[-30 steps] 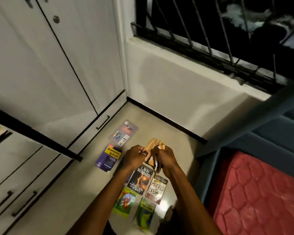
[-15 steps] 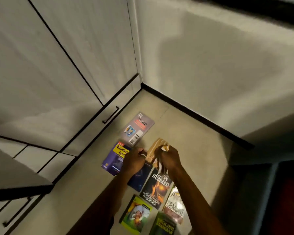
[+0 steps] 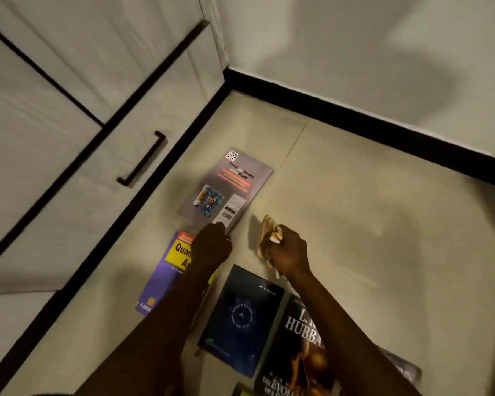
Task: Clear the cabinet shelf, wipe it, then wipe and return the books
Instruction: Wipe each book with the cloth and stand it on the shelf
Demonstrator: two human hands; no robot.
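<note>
Several books lie flat on the beige floor. The grey photo book (image 3: 231,184) is farthest, with my left hand (image 3: 211,246) at its near corner, fingers curled on the edge. Under that hand lies a purple and yellow aptitude book (image 3: 166,274). My right hand (image 3: 289,250) grips a crumpled tan cloth (image 3: 268,232) just above the floor, right of the grey book. Nearer to me lie a dark blue book (image 3: 240,318) and a black Hubbard book (image 3: 297,350).
White cabinet drawers with a black handle (image 3: 143,158) run along the left. A black skirting board (image 3: 355,115) lines the wall behind. Bare floor tile (image 3: 383,224) spreads to the right. Another book's corner (image 3: 406,370) shows at lower right.
The view has dipped closer to the floor. My left hand left the cloth and reached forward to the grey book's corner. My right hand keeps the cloth alone.
</note>
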